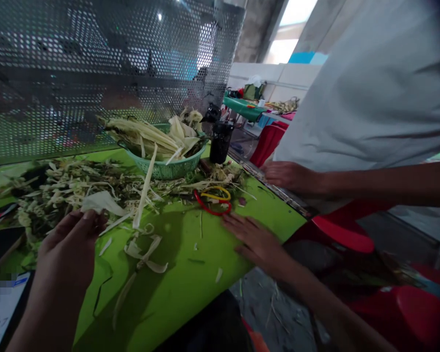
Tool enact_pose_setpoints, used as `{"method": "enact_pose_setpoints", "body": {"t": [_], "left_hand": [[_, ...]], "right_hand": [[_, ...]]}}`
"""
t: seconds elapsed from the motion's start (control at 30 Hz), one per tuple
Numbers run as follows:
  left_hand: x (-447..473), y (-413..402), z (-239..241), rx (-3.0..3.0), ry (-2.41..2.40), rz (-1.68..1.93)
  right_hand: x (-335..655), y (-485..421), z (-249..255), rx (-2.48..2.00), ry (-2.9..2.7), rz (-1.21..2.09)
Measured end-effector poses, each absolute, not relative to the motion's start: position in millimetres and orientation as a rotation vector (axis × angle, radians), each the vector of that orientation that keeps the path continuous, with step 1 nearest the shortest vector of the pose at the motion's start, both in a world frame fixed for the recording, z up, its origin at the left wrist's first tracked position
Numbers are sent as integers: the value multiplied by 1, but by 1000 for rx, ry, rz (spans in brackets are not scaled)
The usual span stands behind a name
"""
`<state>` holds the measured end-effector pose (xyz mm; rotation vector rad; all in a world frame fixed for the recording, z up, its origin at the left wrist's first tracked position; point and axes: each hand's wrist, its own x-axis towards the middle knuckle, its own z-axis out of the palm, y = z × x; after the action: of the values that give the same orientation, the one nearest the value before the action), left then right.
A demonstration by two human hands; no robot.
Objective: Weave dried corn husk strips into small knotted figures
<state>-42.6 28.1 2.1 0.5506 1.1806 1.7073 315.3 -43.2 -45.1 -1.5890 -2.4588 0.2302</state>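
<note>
My left hand (71, 244) pinches a pale piece of corn husk (103, 201) between thumb and fingers, above the green tabletop (205, 293). Fingers stretched out, my right hand (258, 239) lies low over the table, its fingertips beside the red and yellow handles of a pair of scissors (215, 199); whether they touch is unclear. The blades are lost among scraps. Between my hands lies a husk strip tied into a flower-like shape (143, 259). A long pale strip (145, 190) leans up behind it.
A green basket (165, 170) of dried husks stands at the back, beside a black container (221, 142). Heaped husk scraps (69, 186) cover the left side. Behind rises a perforated metal screen (113, 68). A person in a white shirt (366, 98) stands right, one hand (289, 176) at the table's edge.
</note>
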Motion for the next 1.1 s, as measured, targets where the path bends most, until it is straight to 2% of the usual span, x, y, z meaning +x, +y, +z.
{"method": "enact_pose_setpoints", "body": {"t": [0.27,0.37,0.5,0.7,0.8,0.97,1.1], "left_hand": [[-52,36,-18,607,1118,1655],[-55,39,-23,729,1114,1627],[-57,42,-25,731,1102,1627],[-58,42,-26,739,1092,1638],[-58,42,-26,714,1063,1653],[-54,39,-25,702,1029,1617],[-48,37,-24,701,1051,1578]], "right_hand": [[340,-29,-56,-1638,-2509,-54],[332,-27,-50,-1568,-2536,-43],[300,-14,-28,-1419,-2305,-12],[219,17,-8,-1109,-2430,169],[219,38,-12,-1198,-2455,109],[278,71,-28,-1641,-2356,-224],[292,80,-27,-1651,-2479,-273]]}}
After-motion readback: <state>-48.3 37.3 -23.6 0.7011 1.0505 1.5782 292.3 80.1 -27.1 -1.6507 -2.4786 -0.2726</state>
